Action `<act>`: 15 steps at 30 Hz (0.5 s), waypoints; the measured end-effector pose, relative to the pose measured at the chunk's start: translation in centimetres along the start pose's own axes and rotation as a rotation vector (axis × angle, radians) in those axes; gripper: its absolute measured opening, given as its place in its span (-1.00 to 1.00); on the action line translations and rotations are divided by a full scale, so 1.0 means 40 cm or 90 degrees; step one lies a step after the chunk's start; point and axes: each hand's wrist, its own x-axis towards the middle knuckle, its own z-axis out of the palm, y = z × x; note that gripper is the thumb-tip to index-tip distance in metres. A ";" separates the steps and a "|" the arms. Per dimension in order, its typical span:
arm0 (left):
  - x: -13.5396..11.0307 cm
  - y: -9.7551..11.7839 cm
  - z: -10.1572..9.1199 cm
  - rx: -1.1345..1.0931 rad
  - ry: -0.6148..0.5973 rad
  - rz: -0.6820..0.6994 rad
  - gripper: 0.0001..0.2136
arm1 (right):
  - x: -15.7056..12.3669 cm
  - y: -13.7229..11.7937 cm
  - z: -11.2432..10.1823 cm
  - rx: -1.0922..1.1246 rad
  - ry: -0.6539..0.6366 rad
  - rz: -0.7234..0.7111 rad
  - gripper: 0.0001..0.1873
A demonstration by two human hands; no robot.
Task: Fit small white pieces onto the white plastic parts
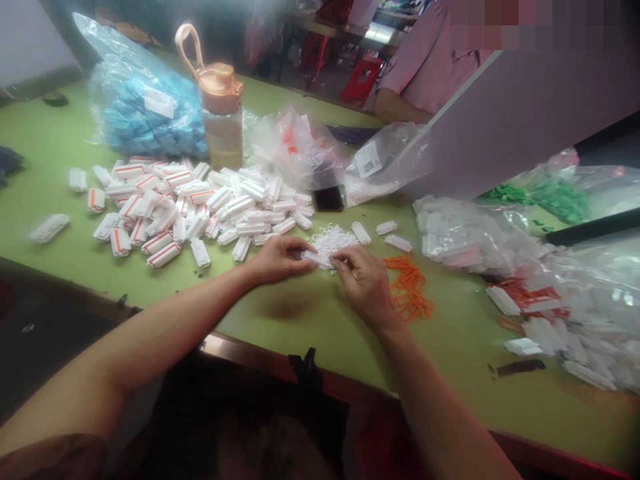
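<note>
My left hand (280, 259) and my right hand (364, 283) meet over the green table (60, 147), both pinching one small white plastic piece (316, 258) between their fingertips. Just behind it lies a heap of tiny white bits (334, 238). A few orange strips (410, 287) lie right of my right hand. A big pile of white pieces with orange inserts (190, 203) spreads to the left of my left hand.
A pink-capped bottle (220, 113) and a bag of blue parts (140, 107) stand at the back left. A dark phone (328, 198) lies by clear bags (300, 143). More bagged white pieces (565, 293) fill the right. A person in a pink shirt (425, 67) sits opposite.
</note>
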 end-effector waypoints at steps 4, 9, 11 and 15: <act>-0.002 0.007 -0.001 0.005 -0.006 0.002 -0.60 | 0.006 -0.011 0.006 -0.085 -0.005 -0.026 -0.78; -0.003 0.016 0.000 0.043 -0.002 0.026 -0.66 | 0.003 -0.008 0.013 -0.122 -0.001 -0.050 -0.75; -0.003 0.016 0.000 0.050 0.001 0.032 -0.66 | 0.001 -0.006 0.015 -0.125 0.004 -0.062 -0.75; -0.001 0.008 0.000 0.024 -0.001 0.017 -0.64 | -0.005 -0.003 0.015 -0.130 0.018 -0.086 -0.74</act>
